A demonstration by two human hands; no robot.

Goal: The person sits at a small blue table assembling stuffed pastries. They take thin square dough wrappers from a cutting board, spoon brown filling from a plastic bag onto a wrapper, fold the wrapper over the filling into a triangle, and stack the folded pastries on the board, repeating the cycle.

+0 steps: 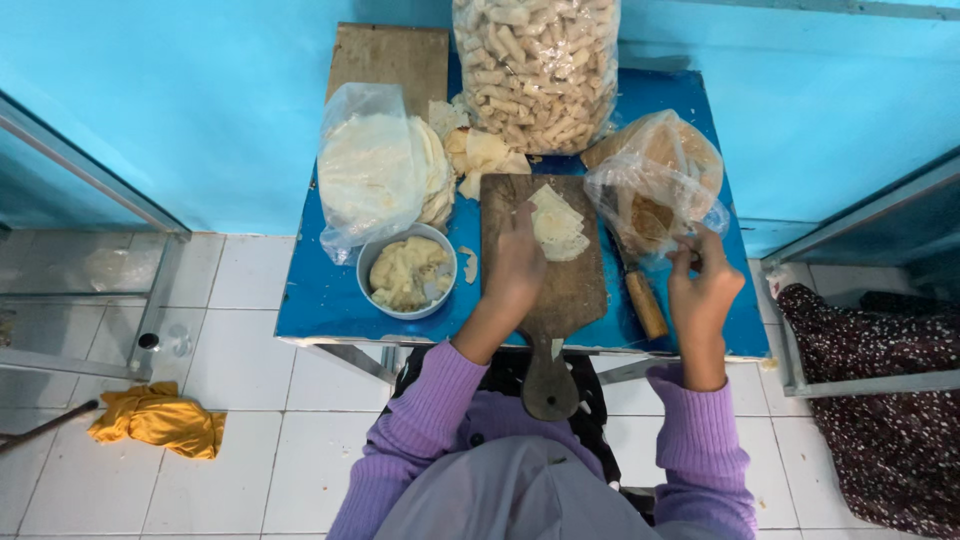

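My left hand [514, 262] rests on a dark wooden cutting board [570, 290], fingers touching a small stack of pale thin wrappers [557, 222] at the board's far end. My right hand [703, 283] pinches the edge of a clear plastic bag [655, 185] of brown filling, at the right of the blue table [320, 300]. A knife with a wooden handle [645, 303] lies between the board and my right hand.
A grey bowl of pale dough-like filling [408, 272] stands left of the board. Behind it lie a bag of round wrappers [375, 170], a large bag of finished rolls [538, 65] and a wooden board [392, 58]. A yellow cloth [160, 418] lies on the tiled floor.
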